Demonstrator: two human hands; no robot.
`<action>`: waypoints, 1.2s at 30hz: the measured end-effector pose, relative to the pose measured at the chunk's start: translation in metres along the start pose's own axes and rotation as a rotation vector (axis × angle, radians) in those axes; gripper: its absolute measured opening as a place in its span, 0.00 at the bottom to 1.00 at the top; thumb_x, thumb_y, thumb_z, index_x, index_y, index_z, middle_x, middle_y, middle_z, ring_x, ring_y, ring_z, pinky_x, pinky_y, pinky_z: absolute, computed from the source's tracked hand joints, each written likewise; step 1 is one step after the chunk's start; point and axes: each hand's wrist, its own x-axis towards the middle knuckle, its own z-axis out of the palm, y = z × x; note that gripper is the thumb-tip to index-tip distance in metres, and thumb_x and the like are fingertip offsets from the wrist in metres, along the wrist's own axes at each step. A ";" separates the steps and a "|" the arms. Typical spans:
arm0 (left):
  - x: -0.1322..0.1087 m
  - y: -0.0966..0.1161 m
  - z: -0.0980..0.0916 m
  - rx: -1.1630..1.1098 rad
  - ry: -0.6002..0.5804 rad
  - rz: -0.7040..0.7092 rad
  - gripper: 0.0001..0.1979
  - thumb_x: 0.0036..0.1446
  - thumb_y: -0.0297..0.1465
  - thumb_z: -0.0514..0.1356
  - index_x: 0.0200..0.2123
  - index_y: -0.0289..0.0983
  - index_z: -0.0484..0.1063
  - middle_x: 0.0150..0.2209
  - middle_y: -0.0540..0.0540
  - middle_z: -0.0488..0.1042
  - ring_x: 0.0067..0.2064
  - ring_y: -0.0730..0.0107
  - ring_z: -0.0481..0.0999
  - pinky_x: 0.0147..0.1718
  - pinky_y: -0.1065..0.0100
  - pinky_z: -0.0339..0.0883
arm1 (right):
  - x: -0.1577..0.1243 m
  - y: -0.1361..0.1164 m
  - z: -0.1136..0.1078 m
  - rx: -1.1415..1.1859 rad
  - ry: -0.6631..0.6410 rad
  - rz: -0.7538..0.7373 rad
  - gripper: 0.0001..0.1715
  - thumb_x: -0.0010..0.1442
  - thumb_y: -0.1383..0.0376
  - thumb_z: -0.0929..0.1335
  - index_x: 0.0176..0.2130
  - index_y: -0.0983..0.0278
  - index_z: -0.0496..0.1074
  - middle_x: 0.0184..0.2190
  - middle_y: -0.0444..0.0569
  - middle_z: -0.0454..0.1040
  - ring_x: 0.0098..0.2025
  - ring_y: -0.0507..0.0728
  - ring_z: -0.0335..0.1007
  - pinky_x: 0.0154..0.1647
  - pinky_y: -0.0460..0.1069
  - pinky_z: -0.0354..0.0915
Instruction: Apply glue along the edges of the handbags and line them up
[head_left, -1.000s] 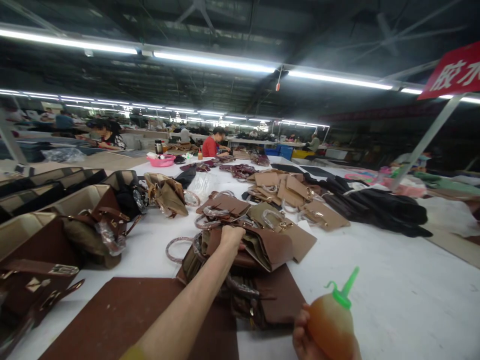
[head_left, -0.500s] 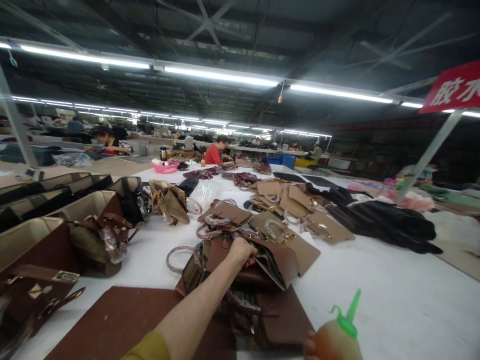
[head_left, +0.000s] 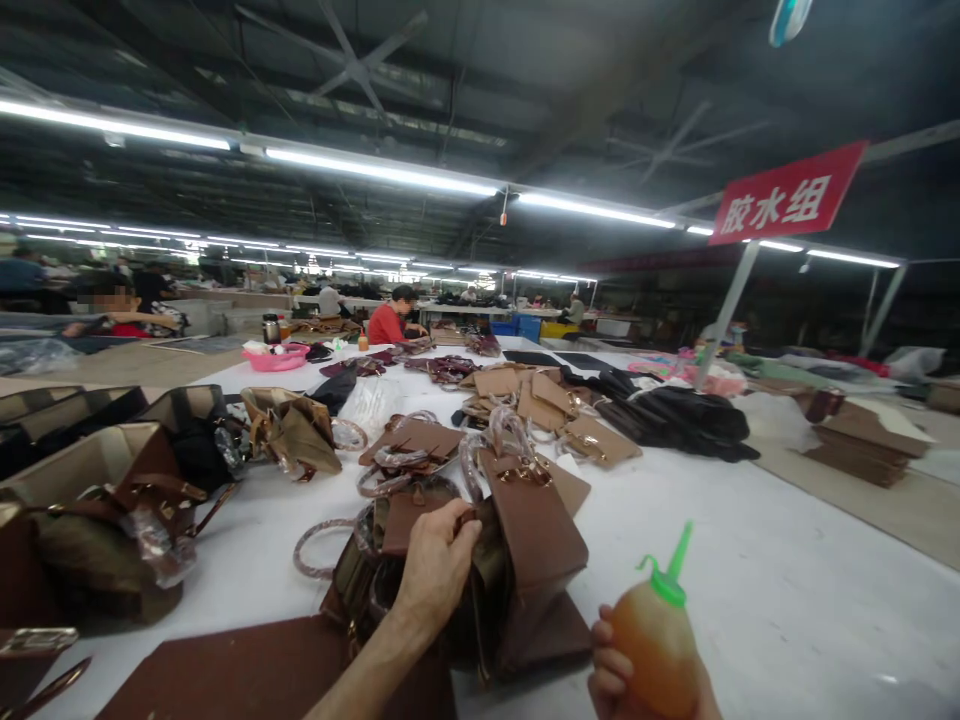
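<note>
My left hand [head_left: 435, 570] is closed on the edge of a brown handbag [head_left: 536, 530], whose front panel stands up with its plastic-wrapped handles at the top. Around and behind it lie more brown bag pieces [head_left: 420, 440] on the white table. At the lower right, my right hand [head_left: 611, 665] is wrapped round a squeeze bottle [head_left: 656, 640] of amber liquid with a green cap and an upward-pointing nozzle. A flat brown panel [head_left: 232, 670] lies below my left forearm.
Open bags [head_left: 90, 460] stand in rows at the left. Farther back are a pink basin [head_left: 275, 360], tan panels [head_left: 551, 400], black material [head_left: 675, 415] and a person in red [head_left: 386, 322]. A stack of brown sheets [head_left: 862, 440] is at the right.
The view has turned right. The brown handbag has swung from lying flat to standing up, with my left hand on it. My right hand and the bottle have come further into view.
</note>
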 end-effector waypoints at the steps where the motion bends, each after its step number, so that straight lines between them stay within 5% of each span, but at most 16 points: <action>1: -0.006 0.006 -0.008 0.050 0.027 0.047 0.09 0.54 0.30 0.51 0.25 0.36 0.68 0.21 0.52 0.65 0.26 0.70 0.66 0.25 0.71 0.54 | -0.003 0.003 0.004 0.011 -0.005 -0.011 0.23 0.48 0.54 0.72 0.33 0.73 0.77 0.27 0.56 0.75 0.21 0.49 0.64 0.22 0.45 0.63; 7: -0.032 0.037 -0.064 0.168 0.085 0.092 0.11 0.56 0.32 0.49 0.25 0.37 0.67 0.21 0.52 0.64 0.27 0.71 0.64 0.28 0.70 0.52 | -0.020 0.019 0.034 -0.005 -0.071 0.044 0.22 0.47 0.56 0.72 0.32 0.75 0.77 0.25 0.56 0.74 0.19 0.48 0.63 0.20 0.44 0.61; 15: -0.066 0.061 -0.134 0.344 0.391 0.037 0.09 0.52 0.28 0.51 0.20 0.37 0.61 0.18 0.54 0.59 0.24 0.74 0.59 0.24 0.72 0.48 | -0.052 0.072 0.113 -0.050 -0.170 0.316 0.21 0.47 0.62 0.75 0.37 0.75 0.74 0.30 0.56 0.72 0.21 0.46 0.62 0.16 0.38 0.59; 19: -0.081 0.061 -0.160 0.238 0.571 -0.049 0.09 0.49 0.27 0.53 0.35 0.39 0.69 0.14 0.58 0.55 0.19 0.76 0.55 0.20 0.75 0.47 | -0.065 0.115 0.143 -0.033 -0.193 0.381 0.19 0.54 0.58 0.68 0.38 0.73 0.74 0.29 0.53 0.70 0.19 0.46 0.61 0.21 0.43 0.65; 22: -0.096 0.046 -0.171 -0.009 0.563 -0.162 0.20 0.47 0.27 0.53 0.46 0.39 0.68 0.13 0.60 0.55 0.15 0.77 0.55 0.16 0.76 0.47 | -0.069 0.138 0.154 -0.106 -0.177 0.330 0.20 0.57 0.57 0.64 0.39 0.69 0.74 0.29 0.51 0.71 0.22 0.48 0.65 0.36 0.52 0.71; 25: -0.116 0.027 -0.177 -0.257 0.493 -0.332 0.19 0.46 0.30 0.53 0.43 0.34 0.70 0.12 0.57 0.62 0.12 0.75 0.60 0.12 0.76 0.51 | -0.063 0.151 0.157 -0.213 -0.169 0.244 0.21 0.56 0.52 0.65 0.38 0.66 0.75 0.28 0.49 0.71 0.24 0.51 0.66 0.48 0.59 0.67; 31: -0.191 0.021 -0.191 -0.434 0.410 -0.525 0.17 0.46 0.37 0.57 0.39 0.35 0.67 0.15 0.52 0.70 0.12 0.74 0.67 0.12 0.78 0.53 | -0.053 0.160 0.160 -0.308 -0.172 0.291 0.22 0.55 0.51 0.67 0.38 0.67 0.76 0.29 0.48 0.71 0.24 0.49 0.64 0.50 0.58 0.65; 36: -0.265 0.025 -0.173 -0.319 0.488 -0.657 0.20 0.54 0.46 0.53 0.42 0.39 0.71 0.13 0.54 0.67 0.12 0.74 0.65 0.11 0.75 0.56 | -0.060 0.174 0.163 -0.373 -0.256 0.287 0.25 0.51 0.49 0.68 0.39 0.65 0.76 0.28 0.49 0.73 0.25 0.52 0.66 0.53 0.67 0.58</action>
